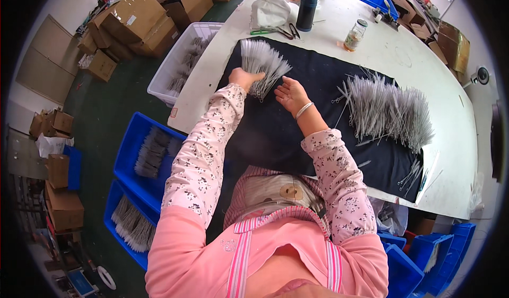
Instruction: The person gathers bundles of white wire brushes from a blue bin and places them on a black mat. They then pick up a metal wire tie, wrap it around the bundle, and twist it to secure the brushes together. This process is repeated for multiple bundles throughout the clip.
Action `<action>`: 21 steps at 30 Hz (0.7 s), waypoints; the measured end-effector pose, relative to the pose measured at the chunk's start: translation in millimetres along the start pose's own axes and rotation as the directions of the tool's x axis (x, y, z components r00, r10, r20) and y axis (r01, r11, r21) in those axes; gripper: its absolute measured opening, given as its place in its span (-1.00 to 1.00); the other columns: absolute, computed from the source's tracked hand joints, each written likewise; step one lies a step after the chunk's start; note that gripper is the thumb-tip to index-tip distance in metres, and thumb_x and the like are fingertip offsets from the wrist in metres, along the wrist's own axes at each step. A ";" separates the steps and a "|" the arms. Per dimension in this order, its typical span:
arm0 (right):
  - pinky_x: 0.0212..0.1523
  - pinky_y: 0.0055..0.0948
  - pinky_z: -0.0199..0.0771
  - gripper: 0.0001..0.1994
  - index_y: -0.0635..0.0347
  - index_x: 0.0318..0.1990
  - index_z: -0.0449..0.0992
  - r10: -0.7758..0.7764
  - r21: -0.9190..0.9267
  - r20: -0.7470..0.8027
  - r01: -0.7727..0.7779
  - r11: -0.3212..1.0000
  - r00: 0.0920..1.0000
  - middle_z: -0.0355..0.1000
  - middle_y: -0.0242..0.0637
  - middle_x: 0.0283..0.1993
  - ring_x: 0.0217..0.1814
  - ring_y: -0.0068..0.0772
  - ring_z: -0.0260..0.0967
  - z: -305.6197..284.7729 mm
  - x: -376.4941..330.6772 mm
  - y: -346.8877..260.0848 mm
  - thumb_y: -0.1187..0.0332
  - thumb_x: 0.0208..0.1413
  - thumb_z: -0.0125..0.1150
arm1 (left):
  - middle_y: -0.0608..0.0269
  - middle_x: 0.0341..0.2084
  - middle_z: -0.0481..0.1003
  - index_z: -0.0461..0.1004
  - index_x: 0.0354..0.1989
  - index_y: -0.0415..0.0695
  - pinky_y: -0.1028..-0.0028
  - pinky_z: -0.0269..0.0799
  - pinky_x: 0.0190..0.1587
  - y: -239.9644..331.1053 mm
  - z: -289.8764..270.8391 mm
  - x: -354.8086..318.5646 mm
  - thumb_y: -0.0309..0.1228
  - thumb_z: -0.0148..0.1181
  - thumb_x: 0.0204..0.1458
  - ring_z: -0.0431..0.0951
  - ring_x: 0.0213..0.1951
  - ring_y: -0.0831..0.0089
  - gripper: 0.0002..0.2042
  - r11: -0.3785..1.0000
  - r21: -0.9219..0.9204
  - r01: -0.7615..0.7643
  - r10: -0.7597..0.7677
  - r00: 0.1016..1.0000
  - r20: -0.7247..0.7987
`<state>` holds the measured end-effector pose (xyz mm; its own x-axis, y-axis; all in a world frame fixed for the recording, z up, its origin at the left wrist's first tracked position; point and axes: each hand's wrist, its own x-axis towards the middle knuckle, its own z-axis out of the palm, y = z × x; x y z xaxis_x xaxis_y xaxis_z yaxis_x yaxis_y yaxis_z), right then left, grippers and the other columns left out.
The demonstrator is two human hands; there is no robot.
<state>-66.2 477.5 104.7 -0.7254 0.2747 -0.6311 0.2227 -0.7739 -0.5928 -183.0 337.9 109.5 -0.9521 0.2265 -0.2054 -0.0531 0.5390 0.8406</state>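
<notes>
My left hand (pixel 245 79) is closed around the near left side of a bundle of thin white bristle brushes (pixel 261 58) with twisted wire stems. Their bristle ends fan out toward the far side, and the wire loops point toward me. Just right of the bundle, my right hand (pixel 291 94) is open, palm turned toward it and fingers apart. Under both hands lies a dark cloth (pixel 297 133) on the white table (pixel 456 139). A larger heap of similar brushes (pixel 389 109) rests on the cloth's right side, with a few loose brushes (pixel 411 177) at its near right corner.
A dark bottle (pixel 307 11), a glass jar (pixel 355 35), pliers (pixel 293 31) and a white cloth (pixel 270 11) stand or lie at the table's far side. Left of the table are a white bin (pixel 158 80) and blue bins (pixel 131 139) holding brushes. Cardboard boxes (pixel 132 19) sit beyond.
</notes>
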 end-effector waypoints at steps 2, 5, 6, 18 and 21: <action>0.34 -0.05 -0.04 -0.28 0.42 0.30 -0.04 0.035 -0.022 -0.075 -0.037 0.999 0.997 0.01 0.11 0.34 0.37 0.06 0.01 9.6 -0.9 -8.4 0.17 0.12 0.10 | -0.03 -0.33 0.57 0.52 -0.27 -0.42 0.40 0.47 -0.22 23.3 6.3 -17.4 -0.21 0.54 -0.38 0.60 -0.29 0.29 -0.43 0.993 0.102 0.057 -0.057 0.998 -0.007; 0.33 0.01 -0.03 -0.31 0.40 0.30 -0.02 0.062 -0.120 -0.056 -0.068 0.990 0.996 0.04 0.12 0.32 0.35 0.06 0.04 17.7 6.3 -13.2 0.19 0.12 0.08 | -0.05 -0.29 0.56 0.51 -0.23 -0.40 0.39 0.48 -0.15 18.4 8.2 -7.0 -0.17 0.54 -0.40 0.60 -0.23 0.27 -0.40 0.987 0.154 0.050 -0.056 0.998 0.039; 0.28 0.03 0.04 -0.38 0.39 0.24 0.08 0.044 -0.142 -0.023 -0.047 0.989 0.999 0.12 0.11 0.26 0.30 0.04 0.10 42.2 -11.7 -8.2 0.17 0.13 0.04 | -0.07 -0.26 0.56 0.50 -0.21 -0.39 0.38 0.48 -0.12 -12.0 2.4 11.0 -0.13 0.53 -0.41 0.59 -0.20 0.22 -0.36 0.988 0.147 0.042 -0.045 0.999 0.017; -0.07 -0.08 0.51 -0.67 0.37 -0.03 0.32 0.029 -0.045 0.024 -0.028 0.999 0.999 0.43 -0.08 -0.11 -0.10 -0.11 0.47 41.7 104.7 27.6 0.33 0.17 -0.22 | 0.13 -0.45 0.56 0.54 -0.33 -0.31 0.40 0.51 -0.44 44.8 -7.5 12.9 -0.38 0.42 -0.19 0.59 -0.46 0.40 -0.70 0.884 -0.201 0.422 -0.280 0.822 0.497; -0.12 -0.10 0.54 -0.67 0.28 0.00 0.29 0.006 -0.081 0.020 -0.004 0.997 1.000 0.42 -0.13 -0.12 -0.12 -0.13 0.47 71.9 65.0 28.7 0.26 0.22 -0.24 | 0.23 -0.46 0.55 0.57 -0.35 -0.17 0.39 0.44 -0.49 2.3 -25.5 45.3 -0.27 0.34 -0.11 0.55 -0.47 0.43 -0.76 0.941 -0.236 0.244 -0.038 0.767 0.641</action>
<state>-153.8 432.1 82.6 -0.7371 0.2588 -0.6243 0.2776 -0.7263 -0.6288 -233.9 328.7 114.9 -0.5352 0.6733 -0.5102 -0.3531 0.3703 0.8592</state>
